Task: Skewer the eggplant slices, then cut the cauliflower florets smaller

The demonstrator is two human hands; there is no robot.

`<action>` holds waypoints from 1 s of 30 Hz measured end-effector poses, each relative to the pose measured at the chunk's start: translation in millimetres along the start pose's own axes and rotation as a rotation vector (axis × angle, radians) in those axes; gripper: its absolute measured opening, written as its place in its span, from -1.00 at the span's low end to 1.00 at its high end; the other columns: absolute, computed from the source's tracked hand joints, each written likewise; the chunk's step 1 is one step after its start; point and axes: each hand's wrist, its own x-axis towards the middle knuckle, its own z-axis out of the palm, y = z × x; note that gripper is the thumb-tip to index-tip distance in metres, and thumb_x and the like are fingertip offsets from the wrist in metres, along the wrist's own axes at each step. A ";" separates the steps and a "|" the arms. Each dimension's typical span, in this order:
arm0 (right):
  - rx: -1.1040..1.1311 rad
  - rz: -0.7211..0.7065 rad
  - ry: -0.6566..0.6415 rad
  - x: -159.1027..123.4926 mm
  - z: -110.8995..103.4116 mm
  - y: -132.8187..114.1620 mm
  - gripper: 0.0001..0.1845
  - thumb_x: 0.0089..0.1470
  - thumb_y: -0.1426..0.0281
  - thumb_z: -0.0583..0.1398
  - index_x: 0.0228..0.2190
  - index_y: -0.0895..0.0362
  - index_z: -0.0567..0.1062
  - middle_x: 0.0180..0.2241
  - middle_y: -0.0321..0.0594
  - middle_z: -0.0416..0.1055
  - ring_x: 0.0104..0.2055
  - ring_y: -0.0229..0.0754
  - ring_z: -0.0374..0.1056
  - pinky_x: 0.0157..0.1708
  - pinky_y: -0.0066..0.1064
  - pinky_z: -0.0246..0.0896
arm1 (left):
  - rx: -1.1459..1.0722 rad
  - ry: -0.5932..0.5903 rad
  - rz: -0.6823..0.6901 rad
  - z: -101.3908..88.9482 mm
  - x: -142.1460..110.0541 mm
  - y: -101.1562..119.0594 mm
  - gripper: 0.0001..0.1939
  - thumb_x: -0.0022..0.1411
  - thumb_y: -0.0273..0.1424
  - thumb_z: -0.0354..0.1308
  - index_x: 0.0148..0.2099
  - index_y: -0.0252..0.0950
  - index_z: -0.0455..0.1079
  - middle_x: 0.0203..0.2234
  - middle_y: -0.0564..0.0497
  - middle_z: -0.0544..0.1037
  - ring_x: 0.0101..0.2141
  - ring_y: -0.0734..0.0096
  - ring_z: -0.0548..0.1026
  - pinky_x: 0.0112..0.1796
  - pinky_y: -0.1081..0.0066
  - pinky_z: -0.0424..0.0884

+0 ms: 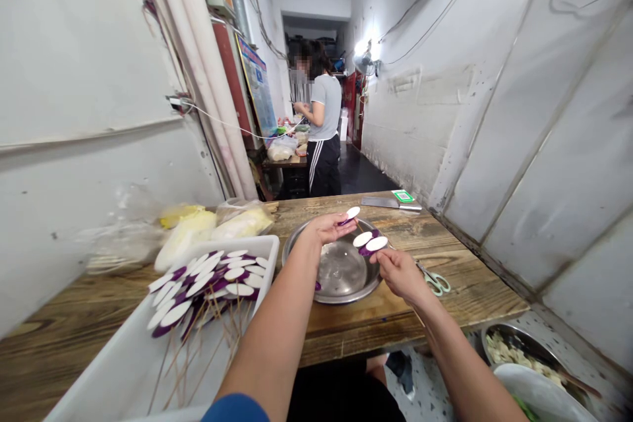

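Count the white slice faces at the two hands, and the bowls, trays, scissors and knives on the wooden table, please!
White slice faces at the left hand: 1
White slice faces at the right hand: 2
Metal bowl: 1
White tray: 1
Scissors: 1 pair
Knife: 1
Total: 7

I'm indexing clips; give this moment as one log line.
left hand: holds purple-edged slice; right hand: holds skewered slices; metal basin: below hands; white tray: piled skewers
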 end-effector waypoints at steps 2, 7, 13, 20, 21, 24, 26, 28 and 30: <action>-0.009 -0.018 -0.001 0.8 -0.5 1.7 -0.68 -0.05 0.13 0.06 -0.49 0.14 0.37 -0.82 -0.56 -0.08 -0.78 -0.44 -0.21 -0.74 -0.52 -0.34 | 0.001 -0.002 -0.005 0.6 -2.3 0.3 -0.65 0.23 -0.66 0.00 0.07 -0.50 0.30 -0.27 -0.22 0.54 -0.22 0.28 0.56 -0.10 0.26 0.49; -0.026 -0.050 0.008 2.7 -1.2 5.1 -0.67 -0.04 0.12 0.06 -0.49 0.14 0.36 -0.81 -0.55 -0.07 -0.77 -0.42 -0.20 -0.73 -0.51 -0.32 | 0.005 -0.020 0.002 3.7 -6.6 -0.1 -0.64 0.22 -0.68 -0.01 0.07 -0.52 0.29 -0.29 -0.21 0.54 -0.21 0.28 0.56 -0.09 0.27 0.48; -0.045 -0.089 0.024 5.5 -0.8 8.0 -0.69 -0.02 0.14 0.06 -0.50 0.14 0.37 -0.80 -0.52 -0.03 -0.75 -0.40 -0.16 -0.71 -0.51 -0.26 | 0.039 -0.043 -0.005 7.8 -10.6 -0.9 -0.67 0.22 -0.69 -0.02 0.04 -0.56 0.29 -0.35 -0.18 0.53 -0.24 0.28 0.56 -0.08 0.25 0.46; -0.116 -0.144 0.070 12.3 -0.1 8.0 -0.72 -0.01 0.19 0.04 -0.52 0.13 0.39 -0.79 -0.48 0.02 -0.74 -0.36 -0.09 -0.70 -0.50 -0.19 | 0.066 -0.039 0.008 8.6 -11.1 -2.0 -0.72 0.24 -0.68 -0.04 -0.01 -0.52 0.32 -0.39 -0.14 0.54 -0.29 0.34 0.57 -0.10 0.28 0.47; -0.131 -0.148 0.075 13.3 0.1 7.3 -0.73 0.00 0.20 0.04 -0.52 0.13 0.39 -0.79 -0.47 0.03 -0.74 -0.35 -0.08 -0.70 -0.50 -0.18 | 0.067 -0.039 0.013 8.2 -10.6 -2.2 -0.73 0.24 -0.67 -0.03 -0.03 -0.52 0.33 -0.39 -0.14 0.54 -0.29 0.34 0.57 -0.11 0.29 0.47; -0.180 -0.169 0.080 16.8 1.1 4.5 -0.73 0.00 0.23 0.03 -0.52 0.13 0.40 -0.77 -0.44 0.08 -0.73 -0.34 -0.03 -0.69 -0.50 -0.14 | 0.079 -0.050 0.013 6.8 -9.0 -2.5 -0.78 0.24 -0.66 -0.02 -0.10 -0.51 0.37 -0.38 -0.16 0.54 -0.28 0.35 0.56 -0.11 0.29 0.47; -0.224 -0.194 0.091 20.0 2.0 2.8 -0.72 0.01 0.24 0.02 -0.53 0.13 0.40 -0.77 -0.42 0.11 -0.72 -0.33 0.00 -0.67 -0.49 -0.11 | 0.110 -0.069 0.012 6.0 -7.9 -3.0 -0.81 0.23 -0.66 0.01 -0.14 -0.51 0.40 -0.36 -0.18 0.55 -0.27 0.34 0.56 -0.12 0.30 0.47; -0.272 -0.218 0.107 24.3 2.8 1.5 -0.72 0.01 0.26 0.00 -0.55 0.12 0.41 -0.76 -0.40 0.15 -0.71 -0.32 0.04 -0.66 -0.49 -0.08 | 0.149 -0.085 0.020 5.3 -6.8 -3.8 -0.84 0.19 -0.65 0.07 -0.18 -0.50 0.43 -0.34 -0.19 0.56 -0.28 0.33 0.56 -0.15 0.34 0.47; -0.315 -0.236 0.126 29.3 3.2 0.8 -0.71 0.01 0.28 -0.01 -0.56 0.13 0.41 -0.75 -0.38 0.18 -0.69 -0.30 0.07 -0.65 -0.48 -0.06 | 0.192 -0.075 0.021 4.8 -6.0 -4.5 -0.84 0.13 -0.64 0.15 -0.19 -0.47 0.44 -0.35 -0.16 0.56 -0.31 0.34 0.56 -0.19 0.35 0.48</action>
